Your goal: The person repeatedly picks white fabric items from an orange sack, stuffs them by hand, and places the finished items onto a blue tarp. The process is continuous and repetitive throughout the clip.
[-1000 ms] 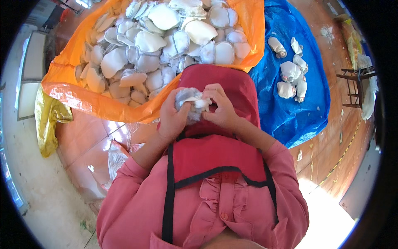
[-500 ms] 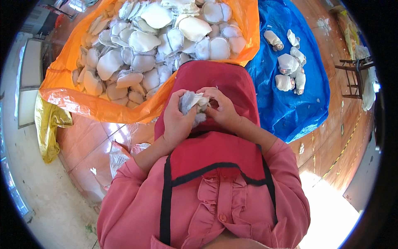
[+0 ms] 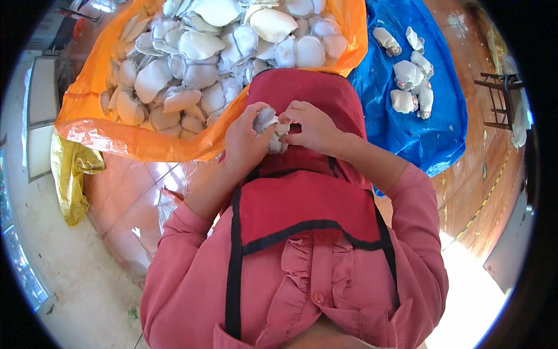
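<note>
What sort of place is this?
Likely a small soft-goods workshop: a heap of white-and-grey fabric pieces on orange plastic sheeting, small white bundles on a blue tarp, and the wearer's red apron.

A small, fluffy grey-and-off-white fabric piece was held between a person's left hand and right hand, its plush bunched and its pale cloth caught at the right fingertips. Grey pile showed above and below the left thumb; fingers hid much of its outline.
</note>
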A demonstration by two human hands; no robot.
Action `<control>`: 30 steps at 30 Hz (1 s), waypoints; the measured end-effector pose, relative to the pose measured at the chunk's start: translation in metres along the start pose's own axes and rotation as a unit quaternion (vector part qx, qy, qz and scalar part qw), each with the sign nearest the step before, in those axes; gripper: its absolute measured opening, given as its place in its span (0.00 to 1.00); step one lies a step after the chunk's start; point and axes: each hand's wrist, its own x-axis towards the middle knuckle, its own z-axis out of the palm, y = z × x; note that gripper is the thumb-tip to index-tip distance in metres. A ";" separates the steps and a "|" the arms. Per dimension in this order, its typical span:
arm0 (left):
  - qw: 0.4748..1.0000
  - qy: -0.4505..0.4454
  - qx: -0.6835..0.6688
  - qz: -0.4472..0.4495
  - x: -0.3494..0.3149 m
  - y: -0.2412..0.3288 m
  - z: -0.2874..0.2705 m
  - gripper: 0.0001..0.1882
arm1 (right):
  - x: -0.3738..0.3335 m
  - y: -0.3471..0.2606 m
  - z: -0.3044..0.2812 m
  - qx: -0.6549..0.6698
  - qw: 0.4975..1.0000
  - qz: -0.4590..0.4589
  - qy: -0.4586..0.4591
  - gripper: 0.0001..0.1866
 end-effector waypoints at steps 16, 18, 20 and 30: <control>0.744 0.076 -0.575 -0.331 0.011 -0.018 -0.008 0.15 | 0.005 0.008 -0.010 0.064 0.990 -0.071 0.102 0.14; 0.675 0.026 -0.638 -0.371 0.006 -0.021 -0.005 0.17 | 0.007 0.013 -0.007 0.065 0.982 -0.081 0.160 0.13; 0.623 -0.045 -0.670 -0.402 -0.005 -0.027 0.003 0.20 | 0.006 0.021 -0.002 0.070 0.977 -0.055 0.192 0.12; 0.681 -0.129 -0.632 -0.346 -0.012 -0.019 0.010 0.26 | 0.001 0.034 0.031 0.232 0.927 0.014 0.296 0.10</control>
